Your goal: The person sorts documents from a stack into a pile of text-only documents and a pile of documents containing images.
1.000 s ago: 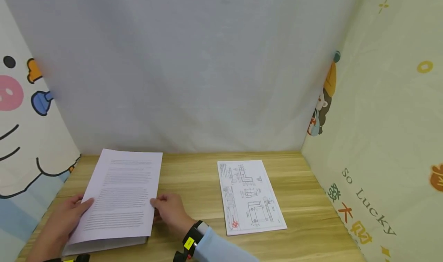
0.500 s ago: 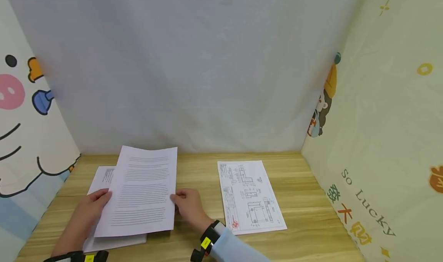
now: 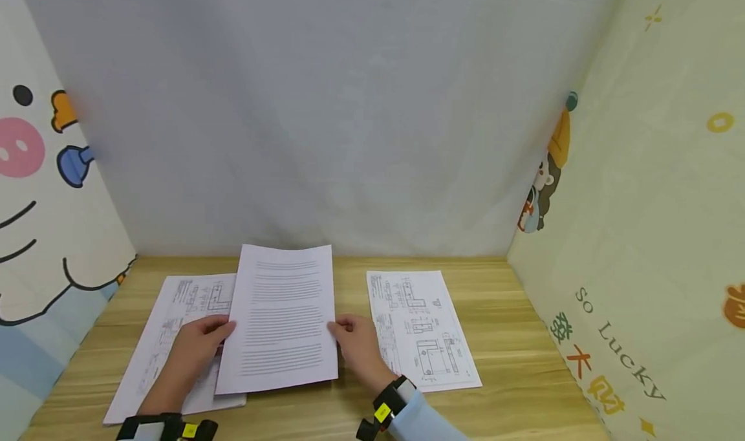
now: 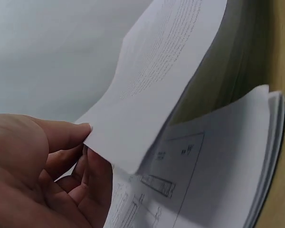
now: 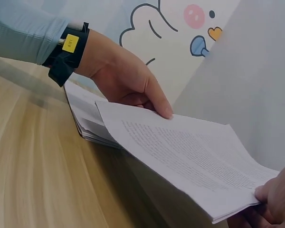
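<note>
Between my hands a printed sheet of paper (image 3: 285,311) is held up off the table, covered in lines of text and slightly bowed. My left hand (image 3: 194,354) pinches its left edge, thumb on top and fingers beneath. At the opposite edge my right hand (image 3: 361,347) pinches it the same way. Under the left hand lies a thick stack of papers (image 3: 142,363) with a technical drawing on top, partly covered by the held sheet. In the left wrist view the sheet (image 4: 147,95) hangs above that stack (image 4: 218,171), apart from it.
To the right lies another paper pile (image 3: 427,324) showing a technical drawing with a red mark, its lower left corner behind the right hand. The wooden table (image 3: 524,376) meets a grey backdrop (image 3: 326,118) and printed cloth walls (image 3: 640,202) at both sides.
Both hands have carried the text sheet rightward from over the left stack, uncovering the drawing on top of that stack. The right paper pile has stayed put.
</note>
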Available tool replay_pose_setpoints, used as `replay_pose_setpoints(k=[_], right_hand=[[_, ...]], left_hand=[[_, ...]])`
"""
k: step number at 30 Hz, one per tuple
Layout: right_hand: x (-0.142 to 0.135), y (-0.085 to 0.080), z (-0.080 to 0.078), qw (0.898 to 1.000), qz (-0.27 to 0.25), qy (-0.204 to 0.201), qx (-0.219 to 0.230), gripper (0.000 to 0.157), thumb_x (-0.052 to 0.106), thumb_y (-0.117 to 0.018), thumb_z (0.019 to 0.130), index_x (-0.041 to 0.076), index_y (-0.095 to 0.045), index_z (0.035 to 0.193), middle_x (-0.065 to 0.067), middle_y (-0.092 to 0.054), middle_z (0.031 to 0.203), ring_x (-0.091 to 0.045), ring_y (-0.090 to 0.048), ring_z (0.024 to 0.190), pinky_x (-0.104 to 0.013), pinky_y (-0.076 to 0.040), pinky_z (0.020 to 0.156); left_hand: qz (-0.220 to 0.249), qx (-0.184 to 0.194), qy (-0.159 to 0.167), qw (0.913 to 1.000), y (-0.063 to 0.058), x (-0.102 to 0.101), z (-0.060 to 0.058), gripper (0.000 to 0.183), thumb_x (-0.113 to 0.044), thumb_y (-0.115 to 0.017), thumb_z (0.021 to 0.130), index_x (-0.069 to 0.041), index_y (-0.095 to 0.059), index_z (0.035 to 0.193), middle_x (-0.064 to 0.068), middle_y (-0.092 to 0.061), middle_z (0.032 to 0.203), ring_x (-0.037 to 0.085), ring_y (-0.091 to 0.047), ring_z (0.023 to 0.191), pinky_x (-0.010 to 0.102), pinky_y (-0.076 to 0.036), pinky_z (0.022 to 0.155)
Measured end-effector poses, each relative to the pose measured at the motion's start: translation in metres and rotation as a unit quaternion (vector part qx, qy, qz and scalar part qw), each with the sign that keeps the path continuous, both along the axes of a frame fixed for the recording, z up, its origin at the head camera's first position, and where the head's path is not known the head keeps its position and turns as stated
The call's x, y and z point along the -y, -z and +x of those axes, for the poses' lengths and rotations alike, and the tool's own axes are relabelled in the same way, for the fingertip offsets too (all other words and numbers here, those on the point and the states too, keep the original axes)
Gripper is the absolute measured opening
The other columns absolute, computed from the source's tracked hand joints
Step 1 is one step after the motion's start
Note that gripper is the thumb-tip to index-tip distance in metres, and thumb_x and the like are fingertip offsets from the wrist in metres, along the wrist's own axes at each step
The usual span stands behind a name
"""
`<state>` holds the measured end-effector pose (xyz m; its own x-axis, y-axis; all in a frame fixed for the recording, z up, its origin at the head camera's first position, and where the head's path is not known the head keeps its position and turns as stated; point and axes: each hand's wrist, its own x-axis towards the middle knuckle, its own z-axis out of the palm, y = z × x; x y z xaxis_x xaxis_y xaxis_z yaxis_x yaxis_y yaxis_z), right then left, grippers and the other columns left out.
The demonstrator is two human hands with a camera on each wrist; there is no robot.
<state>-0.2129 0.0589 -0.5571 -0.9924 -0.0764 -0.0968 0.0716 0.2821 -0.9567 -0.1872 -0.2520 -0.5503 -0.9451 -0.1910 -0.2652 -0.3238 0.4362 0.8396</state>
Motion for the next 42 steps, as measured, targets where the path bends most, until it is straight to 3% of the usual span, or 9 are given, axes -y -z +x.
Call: replay_pose_setpoints(k=[6, 16, 23, 30, 35, 42], right_hand=[[-0.024, -0.001, 0.001, 0.998, 0.036, 0.027, -0.044, 0.020, 0.022, -0.073, 0.097, 0.005, -0.078, 0.104, -0.002, -0.071, 0.081, -0.012, -0.063, 0.065, -0.023, -0.048, 0.051], [-0.054, -0.004, 0.007, 0.994, 0.075, 0.064, -0.053, 0.019, 0.023, -0.075, 0.095, 0.007, -0.078, 0.105, -0.003, -0.070, 0.079, -0.012, -0.062, 0.063, -0.022, -0.048, 0.051], [-0.062, -0.001, 0.008, 0.993, 0.077, 0.077, -0.052, 0.015, 0.021, -0.075, 0.095, 0.007, -0.079, 0.099, -0.003, -0.071, 0.079, -0.012, -0.061, 0.063, -0.023, -0.049, 0.053], [-0.061, 0.007, 0.007, 0.989, 0.110, 0.066, -0.067, 0.012, 0.021, -0.076, 0.095, 0.010, -0.079, 0.092, 0.001, -0.066, 0.068, -0.009, -0.056, 0.053, -0.022, -0.046, 0.046], [-0.057, 0.008, 0.009, 0.980, 0.168, 0.053, -0.093, 0.010, 0.018, -0.077, 0.093, 0.010, -0.078, 0.087, 0.004, -0.065, 0.067, -0.008, -0.057, 0.055, -0.022, -0.047, 0.048], [-0.054, 0.007, 0.011, 0.965, 0.230, 0.041, -0.118, 0.010, 0.017, -0.079, 0.091, 0.009, -0.077, 0.085, 0.005, -0.067, 0.069, -0.005, -0.059, 0.058, -0.022, -0.050, 0.051]], left_hand=[[0.012, -0.020, 0.011, 0.9997, 0.001, -0.026, -0.004, 0.050, -0.033, -0.067, 0.102, 0.002, -0.062, 0.137, 0.020, -0.068, 0.123, 0.023, -0.064, 0.094, 0.029, -0.057, 0.073], [0.014, -0.049, 0.015, 0.9986, 0.007, -0.063, -0.011, 0.039, -0.024, -0.070, 0.099, 0.001, -0.068, 0.128, 0.014, -0.071, 0.109, 0.021, -0.064, 0.085, 0.029, -0.056, 0.068], [0.012, -0.065, 0.011, 0.9977, 0.007, -0.072, -0.009, 0.034, -0.022, -0.070, 0.099, 0.001, -0.070, 0.125, 0.013, -0.072, 0.106, 0.020, -0.064, 0.083, 0.029, -0.056, 0.067], [-0.037, -0.067, 0.022, 0.9968, 0.007, -0.074, -0.009, 0.032, -0.022, -0.071, 0.098, 0.000, -0.072, 0.121, 0.012, -0.072, 0.104, 0.019, -0.065, 0.083, 0.029, -0.055, 0.068], [-0.092, -0.078, 0.045, 0.9917, 0.010, -0.076, -0.008, 0.031, -0.021, -0.072, 0.096, 0.000, -0.073, 0.118, 0.008, -0.073, 0.101, 0.017, -0.066, 0.084, 0.033, -0.055, 0.073], [-0.124, -0.070, 0.037, 0.9892, 0.011, -0.077, -0.007, 0.032, -0.022, -0.074, 0.093, -0.001, -0.074, 0.117, 0.006, -0.073, 0.097, 0.017, -0.065, 0.082, 0.033, -0.055, 0.072]])
